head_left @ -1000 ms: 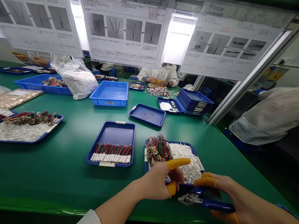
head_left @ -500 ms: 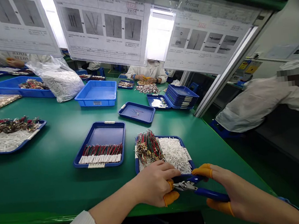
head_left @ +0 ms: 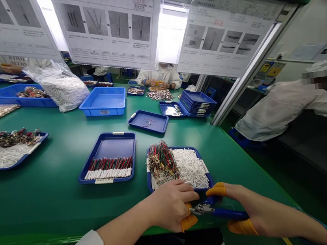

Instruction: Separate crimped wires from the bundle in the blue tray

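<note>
Two smooth blue handles (head_left: 230, 213) of metal pliers (head_left: 204, 209) fill the right hand (head_left: 248, 207).

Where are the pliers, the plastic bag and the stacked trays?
Pliers (head_left: 219, 212): head view, lower blue handle near the joint.
Plastic bag (head_left: 66, 90): head view, middle of its bulging side.
Stacked trays (head_left: 198, 105): head view, side of the stack.

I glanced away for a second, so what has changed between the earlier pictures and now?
The left hand, reaching over the tube tray, has turned and curled down at the tips of the pliers; whether it took hold of anything is hidden. The view also shifted. The right hand still holds the pliers; that tray and its neighbour tray stayed put.
</note>
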